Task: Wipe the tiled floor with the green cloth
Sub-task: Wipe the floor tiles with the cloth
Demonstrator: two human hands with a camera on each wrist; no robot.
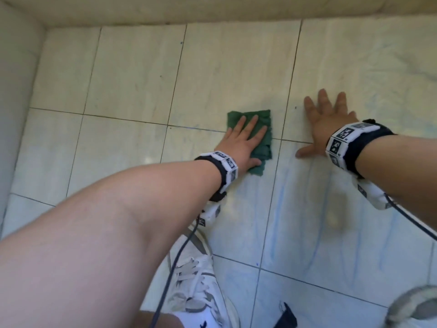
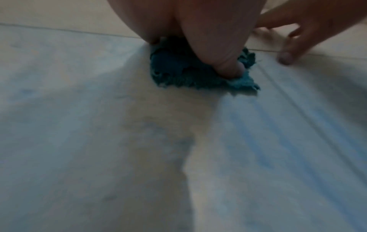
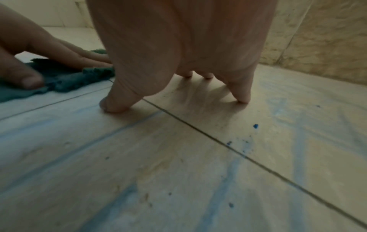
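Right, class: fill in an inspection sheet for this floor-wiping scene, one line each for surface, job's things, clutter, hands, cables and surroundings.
Surface: tiled floor, pale, blue streaks and specks near the right hand.
Job's things: green cloth flat on the floor, edges frayed.
Clutter: dark object at the bottom edge, unclear.
Hands: left hand presses the cloth, fingers straight; right hand spread on bare tile.
Cables: dark cable from the left wristband; another from the right.
Surroundings: wall ahead; white sneaker below.
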